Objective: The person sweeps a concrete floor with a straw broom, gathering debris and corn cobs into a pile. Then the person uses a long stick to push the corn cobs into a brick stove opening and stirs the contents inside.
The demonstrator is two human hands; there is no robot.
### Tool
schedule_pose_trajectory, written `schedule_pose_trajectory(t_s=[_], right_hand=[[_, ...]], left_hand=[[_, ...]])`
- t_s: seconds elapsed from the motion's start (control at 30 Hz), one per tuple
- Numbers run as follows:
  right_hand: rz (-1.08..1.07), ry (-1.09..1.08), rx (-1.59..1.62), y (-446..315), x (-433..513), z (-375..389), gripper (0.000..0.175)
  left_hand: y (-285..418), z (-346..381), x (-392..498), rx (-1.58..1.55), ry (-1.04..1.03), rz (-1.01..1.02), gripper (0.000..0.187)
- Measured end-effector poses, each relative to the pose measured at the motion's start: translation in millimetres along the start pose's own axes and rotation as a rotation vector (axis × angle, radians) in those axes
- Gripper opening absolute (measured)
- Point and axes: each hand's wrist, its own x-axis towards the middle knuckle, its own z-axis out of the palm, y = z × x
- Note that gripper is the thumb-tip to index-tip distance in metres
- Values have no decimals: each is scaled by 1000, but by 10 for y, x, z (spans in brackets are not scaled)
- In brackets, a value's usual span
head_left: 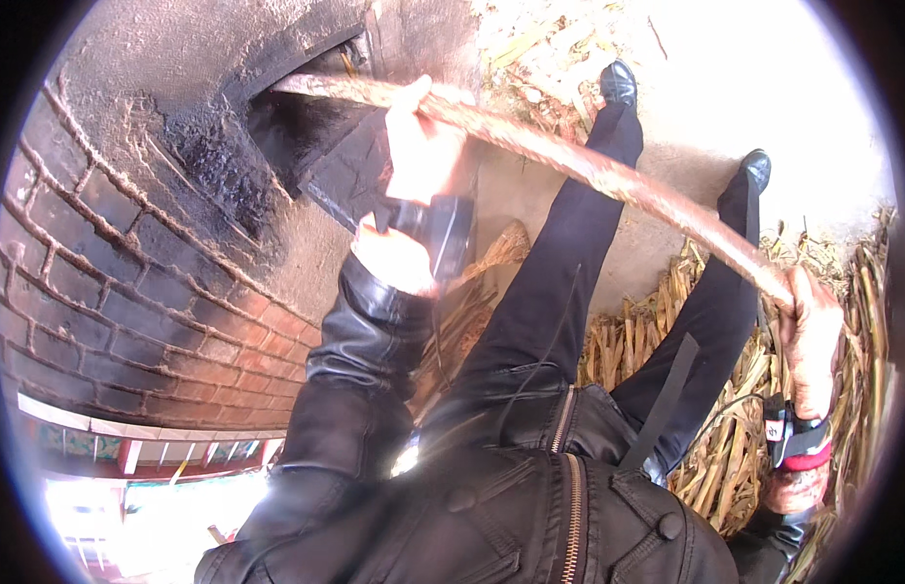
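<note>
A long wooden pole (pixel 598 168) slants across the view from a soot-blackened fire opening (pixel 292 124) in the wall. Its far end lies inside that opening and is hidden. Near the opening, my left hand (pixel 427 146) is around the pole from below, blurred and overexposed. My right hand (pixel 810 321) grips the near end of the pole at the far right. A dark metal plate or door (pixel 350 160) sits at the mouth of the opening, just beside my left hand.
Dry stalks (pixel 737 438) are heaped around my legs at the right. Loose husks (pixel 540 58) litter the ground ahead. A straw broom (pixel 503 248) leans between my left arm and leg. The sooty brick wall (pixel 153 292) curves along the left.
</note>
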Motion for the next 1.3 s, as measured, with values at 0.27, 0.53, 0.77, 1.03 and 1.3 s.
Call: schedule_pose_trajectory(t_s=[0.27,0.53,0.77,1.03,1.3], right_hand=[[194,-202,313,545,-928,-50,4],[120,-195,23,14,-1137,-232,26],[220,-351,68,-76,-1425,-243,13],[181,-289,137,-56,-1659,-11,15],[293,-440,146,173,-1929,-120,14]], left_hand=[[297,-386,-146,-340,127,-57,13],[661,-567,128,186,226,-10,21],[282,-654,-119,-2,216,55,20],[332,-598,-208,60,236,55,12],[-215,-434,-625,42,266,107,17]])
